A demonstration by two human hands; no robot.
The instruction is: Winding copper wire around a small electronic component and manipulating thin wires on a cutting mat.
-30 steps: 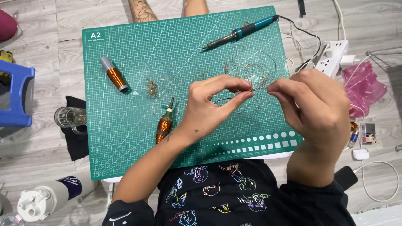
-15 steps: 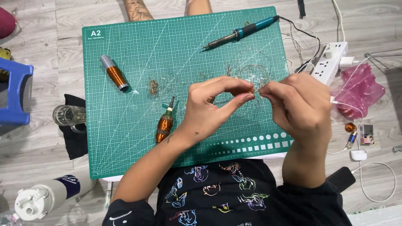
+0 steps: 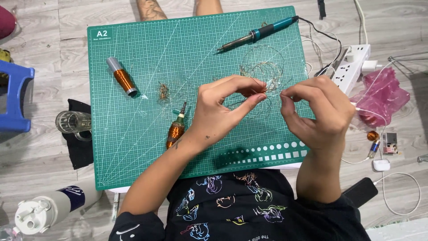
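A bit of fine copper wire is pinched between thumb and forefinger of the left hand, the other fingers curled loosely so a ring shape is made, and the wire's other side looks to be nipped by the closed fingertips of the right hand, though the strand there is too thin to be made out for sure. Both hands are held just above the green cutting mat, near its right half, with a loose tangle of the same wire spread on the mat right behind them. A soldering iron is laid near the mat's top edge, a small copper coil on a spindle sits just beside the left wrist, and a bigger copper spool is parked well apart at upper left. A white power strip and a pink bag are seen off the mat to the right
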